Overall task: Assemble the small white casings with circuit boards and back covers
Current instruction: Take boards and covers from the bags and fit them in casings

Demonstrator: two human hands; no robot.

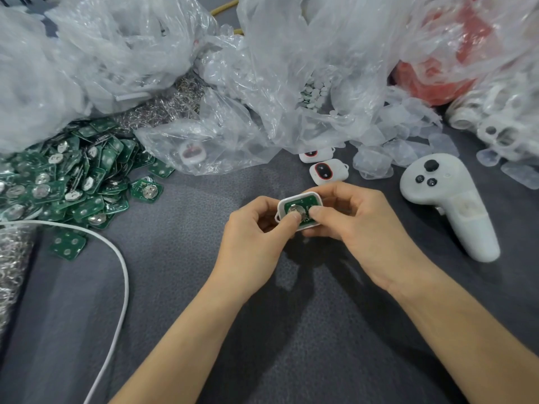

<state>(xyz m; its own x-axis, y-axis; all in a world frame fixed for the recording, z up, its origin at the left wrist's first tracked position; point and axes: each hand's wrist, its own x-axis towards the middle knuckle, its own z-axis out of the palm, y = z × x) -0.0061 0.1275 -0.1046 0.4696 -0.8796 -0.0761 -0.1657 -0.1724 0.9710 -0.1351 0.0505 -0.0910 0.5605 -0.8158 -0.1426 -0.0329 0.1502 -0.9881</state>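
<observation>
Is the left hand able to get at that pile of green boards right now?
Probably yes: only grey cloth lies between the left hand and the boards. But it grips the casing together with the right hand, so it must let go first.

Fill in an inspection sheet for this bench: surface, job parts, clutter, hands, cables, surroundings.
Surface: grey textured covering.
Job's things: white casing with a green circuit board seated inside, no back cover on; circuit board pile at left; two closed white casings beyond the hands.
Clutter: clear plastic bags, white game controller, translucent plastic pieces, heap of metal rings.
Hands: left hand and right hand both pinch the white casing, thumbs on the board.
Cables: white cable curving at left; yellow cable at top.
Surroundings: nothing seen.
</observation>
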